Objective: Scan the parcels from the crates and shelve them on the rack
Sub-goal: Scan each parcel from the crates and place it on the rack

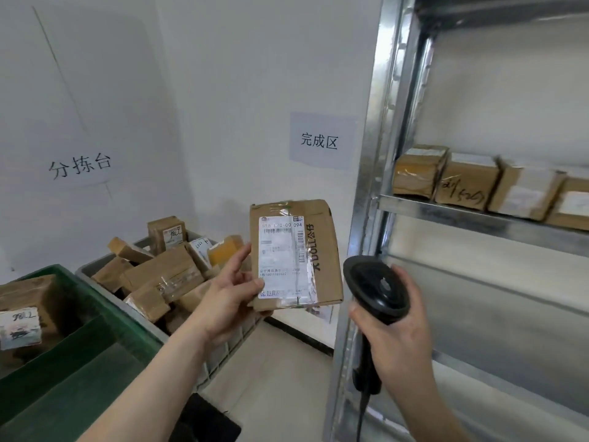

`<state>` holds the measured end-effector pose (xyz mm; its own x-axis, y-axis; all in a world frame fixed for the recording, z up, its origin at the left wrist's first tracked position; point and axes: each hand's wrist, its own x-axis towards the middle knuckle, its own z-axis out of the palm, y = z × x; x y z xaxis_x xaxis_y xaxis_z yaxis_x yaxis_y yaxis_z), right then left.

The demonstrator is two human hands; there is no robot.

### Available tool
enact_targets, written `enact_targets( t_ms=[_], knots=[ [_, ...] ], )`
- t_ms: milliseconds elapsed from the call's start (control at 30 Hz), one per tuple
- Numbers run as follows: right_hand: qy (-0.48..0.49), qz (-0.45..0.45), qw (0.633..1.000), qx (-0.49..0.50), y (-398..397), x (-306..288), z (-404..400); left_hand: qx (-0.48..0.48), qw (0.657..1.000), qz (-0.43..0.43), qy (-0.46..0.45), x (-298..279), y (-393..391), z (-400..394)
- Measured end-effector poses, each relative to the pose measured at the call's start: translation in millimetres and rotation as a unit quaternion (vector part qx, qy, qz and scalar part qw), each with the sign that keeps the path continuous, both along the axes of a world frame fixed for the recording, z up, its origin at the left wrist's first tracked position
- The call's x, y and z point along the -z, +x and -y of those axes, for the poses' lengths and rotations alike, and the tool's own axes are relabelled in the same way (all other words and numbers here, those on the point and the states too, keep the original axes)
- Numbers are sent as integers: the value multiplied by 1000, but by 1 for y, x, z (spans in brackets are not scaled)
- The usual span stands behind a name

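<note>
- While my left grip (229,295) pinches the parcel (294,255) by its edge, it may slip.
- My right grip (393,327), clenching the scanner (376,290), could misread the creased label (283,256).

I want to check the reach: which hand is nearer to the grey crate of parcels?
Left. The left hand is just above the grey crate; the right hand is farther right, by the rack.
</note>
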<state>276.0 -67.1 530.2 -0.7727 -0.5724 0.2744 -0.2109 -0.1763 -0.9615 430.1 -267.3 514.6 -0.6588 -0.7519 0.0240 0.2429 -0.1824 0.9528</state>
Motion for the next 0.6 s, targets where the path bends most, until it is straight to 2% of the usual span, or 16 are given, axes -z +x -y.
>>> enact_targets(
  t_ms=[233,467,600],
  knots=[
    [-4,1,994,106,-2,9,-41,135,991,6,-10,2,-47,-32],
    [-39,25,969,243,-12,18,-91,187,978,62,-62,11,-99,-80],
    [-54,20,957,285,-29,22,-128,216,968,74,-101,8,-131,-114]
  ],
)
